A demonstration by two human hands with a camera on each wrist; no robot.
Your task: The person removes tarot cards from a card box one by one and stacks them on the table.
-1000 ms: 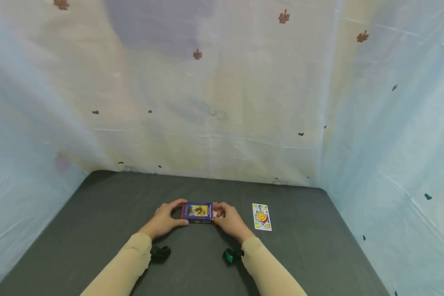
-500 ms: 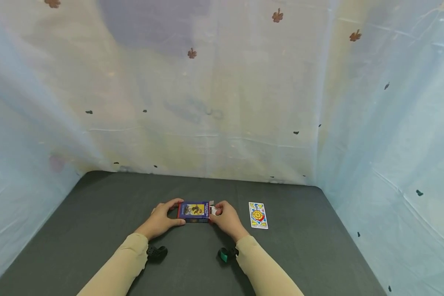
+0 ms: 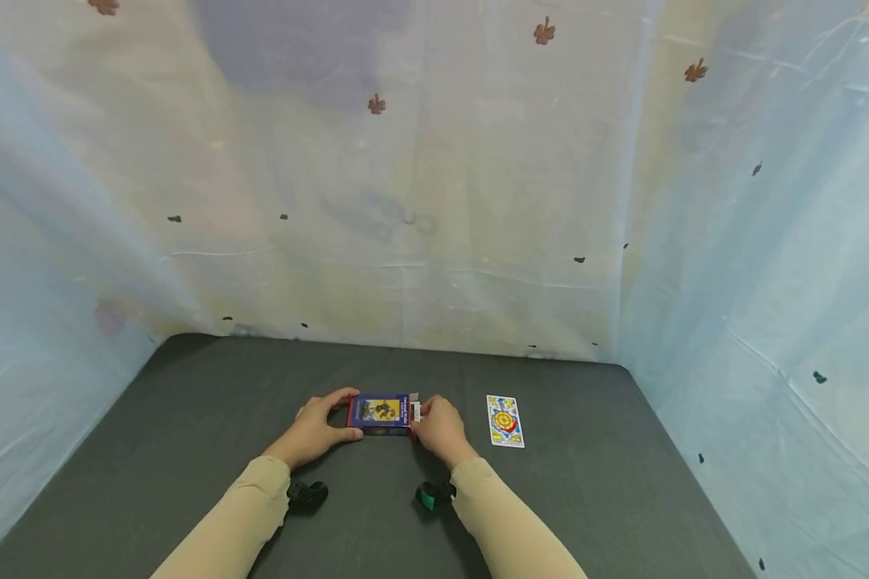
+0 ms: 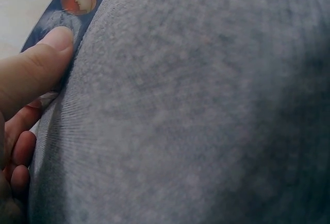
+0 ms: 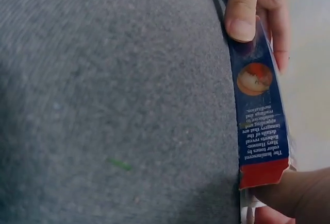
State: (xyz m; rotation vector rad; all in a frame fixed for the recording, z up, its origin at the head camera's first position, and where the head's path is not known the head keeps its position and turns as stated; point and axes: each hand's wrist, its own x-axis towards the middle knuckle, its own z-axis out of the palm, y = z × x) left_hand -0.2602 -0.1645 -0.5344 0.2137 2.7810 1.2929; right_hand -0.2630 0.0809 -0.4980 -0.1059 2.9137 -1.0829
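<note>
A blue tarot card box [image 3: 380, 412] with a picture on its face lies flat on the dark table. My left hand [image 3: 315, 434] grips its left end, thumb on the near side and fingers at the far side. In the left wrist view that thumb [image 4: 41, 62] presses the box's printed edge. My right hand [image 3: 443, 434] is at the box's right end, which stands open, with a white strip showing there. The right wrist view has its thumb [image 5: 304, 190] beside the red end band [image 5: 263, 175]; I cannot tell what its curled fingers hold.
A single picture card [image 3: 505, 421] with a yellow wheel lies face up to the right of my right hand. Patterned translucent sheeting [image 3: 434, 201] hangs behind and at both sides of the dark table [image 3: 586, 498].
The right hand has shifted slightly left, closer to the box's open end. The left hand keeps its grip and the loose card lies where it was; the head view has swung slightly.
</note>
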